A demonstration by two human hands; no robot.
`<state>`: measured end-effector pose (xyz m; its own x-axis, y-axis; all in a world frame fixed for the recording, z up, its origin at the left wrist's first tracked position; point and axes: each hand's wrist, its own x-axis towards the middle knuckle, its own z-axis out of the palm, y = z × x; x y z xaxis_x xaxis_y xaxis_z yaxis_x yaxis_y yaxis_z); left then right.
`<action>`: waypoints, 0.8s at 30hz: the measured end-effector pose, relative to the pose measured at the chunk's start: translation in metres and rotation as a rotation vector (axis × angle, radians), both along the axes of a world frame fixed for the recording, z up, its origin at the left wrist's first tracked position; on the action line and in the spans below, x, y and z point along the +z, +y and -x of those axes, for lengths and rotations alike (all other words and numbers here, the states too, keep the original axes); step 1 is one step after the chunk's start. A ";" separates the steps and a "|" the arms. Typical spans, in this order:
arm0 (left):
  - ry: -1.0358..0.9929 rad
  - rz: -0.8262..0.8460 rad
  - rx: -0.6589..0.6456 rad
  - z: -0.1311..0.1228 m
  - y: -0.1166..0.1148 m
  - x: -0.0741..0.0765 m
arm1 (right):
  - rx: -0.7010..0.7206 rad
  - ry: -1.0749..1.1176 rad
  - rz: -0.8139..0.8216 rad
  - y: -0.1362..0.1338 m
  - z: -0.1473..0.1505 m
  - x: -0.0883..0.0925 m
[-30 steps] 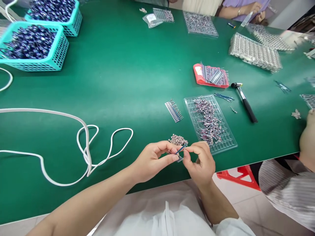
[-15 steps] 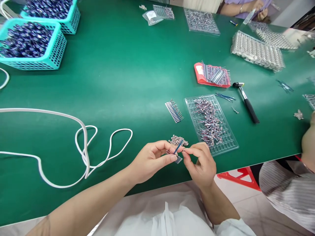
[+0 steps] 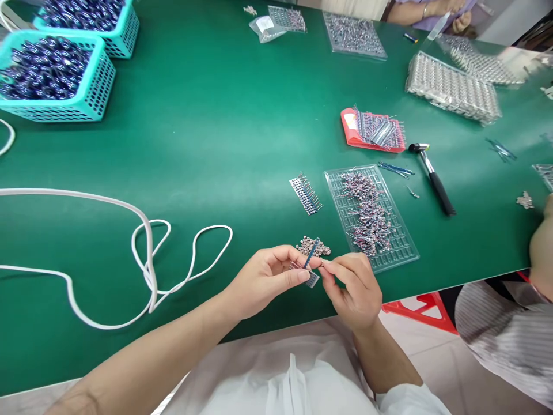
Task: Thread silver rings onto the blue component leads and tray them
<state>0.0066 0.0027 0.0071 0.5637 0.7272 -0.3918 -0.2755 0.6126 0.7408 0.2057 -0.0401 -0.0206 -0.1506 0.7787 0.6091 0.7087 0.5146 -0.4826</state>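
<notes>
My left hand [image 3: 270, 280] is closed on a small circuit board strip [image 3: 312, 280] with thin wires and a narrow blue edge strip standing up from it. Close against it, my right hand [image 3: 354, 288] pinches thumb and forefinger together at the strip's right side; what sits between those fingertips is too small to make out. Just beyond the hands lies a pile of small round metal parts [image 3: 322, 249]. A clear plastic tray [image 3: 401, 248] holding a heap of wired components [image 3: 369, 213] is to the right. Another wired board strip [image 3: 306, 194] rests on the green table behind the pile.
A hammer [image 3: 436, 181] and a red packet of wired strips [image 3: 352, 135] lie beyond the tray. White cable [image 3: 190, 278] loops across the left. Turquoise baskets [image 3: 97, 89] of dark blue parts stand far left. Co-workers' arms [image 3: 542, 248] show at right and far right.
My right hand has shifted very slightly right and down, still pinching. The blue edge strip in my left hand has tipped a little more upright. The rest looks the same.
</notes>
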 end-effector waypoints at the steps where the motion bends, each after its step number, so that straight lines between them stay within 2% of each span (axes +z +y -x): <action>1: 0.002 0.001 0.002 0.000 0.000 0.000 | -0.002 -0.004 -0.008 0.000 0.000 0.000; 15: -0.009 -0.026 0.023 0.000 0.002 -0.003 | -0.017 -0.027 -0.074 0.000 0.003 -0.004; 24: 0.049 -0.055 0.101 -0.004 -0.003 -0.003 | 0.042 0.350 0.116 -0.008 0.007 -0.003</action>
